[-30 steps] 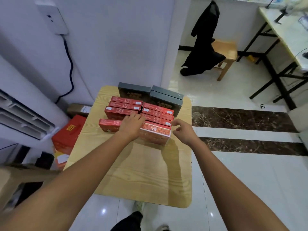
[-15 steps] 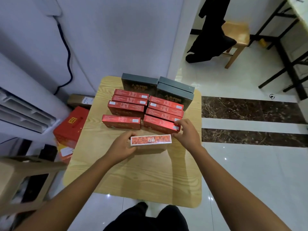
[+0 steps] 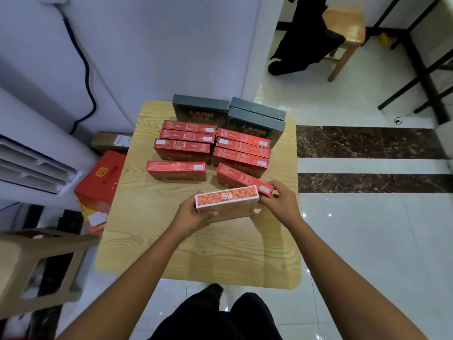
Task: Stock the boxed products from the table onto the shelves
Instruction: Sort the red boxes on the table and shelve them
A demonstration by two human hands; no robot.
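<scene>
I hold an orange box with a berry picture on top (image 3: 226, 201) between both hands, just above the middle of the small wooden table (image 3: 196, 253). My left hand (image 3: 193, 214) grips its left end and my right hand (image 3: 279, 203) grips its right end. Behind it lie several red boxes in two rows, the nearest one (image 3: 241, 179) skewed beside my right fingers and another (image 3: 176, 170) standing apart on the left. Three dark grey boxes (image 3: 199, 107) stand at the table's far edge. No shelves are in sight.
A white air-conditioner unit (image 3: 36, 163) and wall stand on the left, with a red carton (image 3: 103, 177) on the floor beside the table. A brown plastic stool (image 3: 36, 261) is at lower left. A wooden stool with dark clothing (image 3: 343, 28) and black table legs are at far right.
My hands have drawn the orange box off the red rows toward me and lifted it slightly. The nearest right-hand red box now lies skewed. The camera has tilted downward.
</scene>
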